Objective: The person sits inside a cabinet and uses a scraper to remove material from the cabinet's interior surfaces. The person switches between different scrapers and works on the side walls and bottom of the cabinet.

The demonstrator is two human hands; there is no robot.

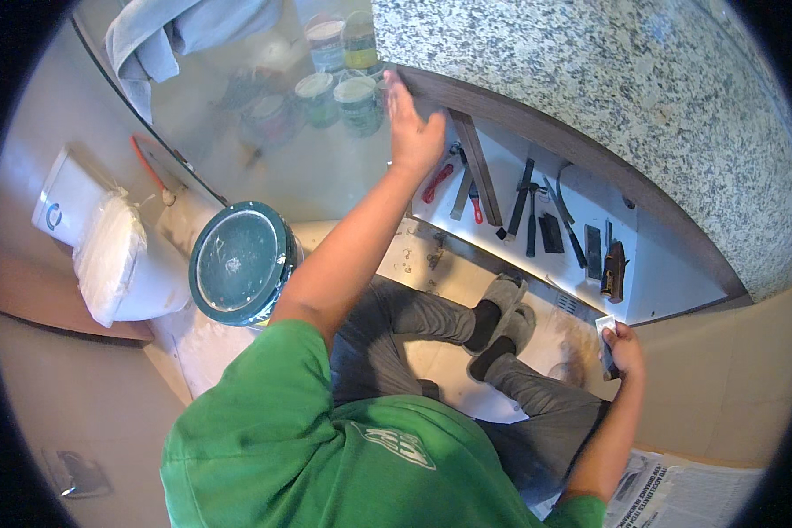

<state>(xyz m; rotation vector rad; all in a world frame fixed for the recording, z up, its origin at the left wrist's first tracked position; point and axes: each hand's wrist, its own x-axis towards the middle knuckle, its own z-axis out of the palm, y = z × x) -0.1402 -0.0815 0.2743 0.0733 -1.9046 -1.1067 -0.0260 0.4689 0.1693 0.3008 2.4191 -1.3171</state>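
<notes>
My left hand (415,132) is raised at the left end of the cabinet's dark wooden front rail (519,110). Its fingers are stretched out and its thumb stands apart; it holds nothing, and the fingertips look close to or against the rail's end. My right hand (626,349) is closed around a small flat block (606,339), pale on top and dark below, whose kind I cannot make out. It is low beside the cabinet's right front edge. Inside the open cabinet (669,273) lie a hammer (531,211), a red-handled tool (476,202) and several other hand tools.
A speckled stone countertop (590,70) covers the cabinet. Left of me stands a bucket with a green lid (238,262), with a plastic-wrapped toilet (119,255) beyond it. Several paint tubs (315,92) show through hazy glass, and a grey towel (180,35) hangs there. Newspaper (678,497) covers floor at lower right.
</notes>
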